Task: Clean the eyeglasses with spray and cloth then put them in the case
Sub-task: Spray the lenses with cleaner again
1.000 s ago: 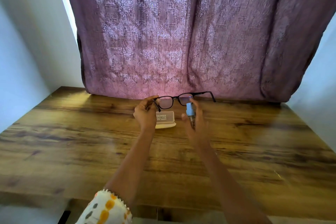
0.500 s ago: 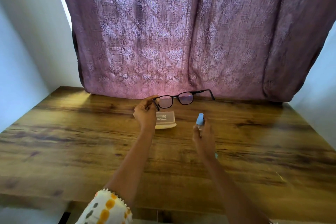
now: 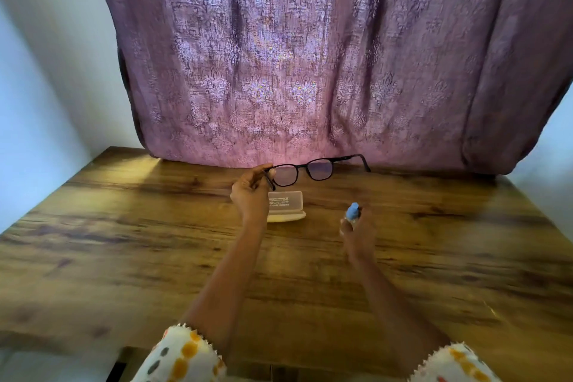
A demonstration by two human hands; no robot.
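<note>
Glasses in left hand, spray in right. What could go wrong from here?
1. The left hand pinches the eyeglasses at one corner only, above the table; they could twist or slip.
2. The spray bottle in the right hand sits low and right of the lenses; a spray from there may wet the case instead.

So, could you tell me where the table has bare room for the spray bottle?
Bare wood lies right of the right hand holding the spray bottle, and left of the left hand, out to the table edges. It is crowded mid-back, around the case by the held eyeglasses.
</note>
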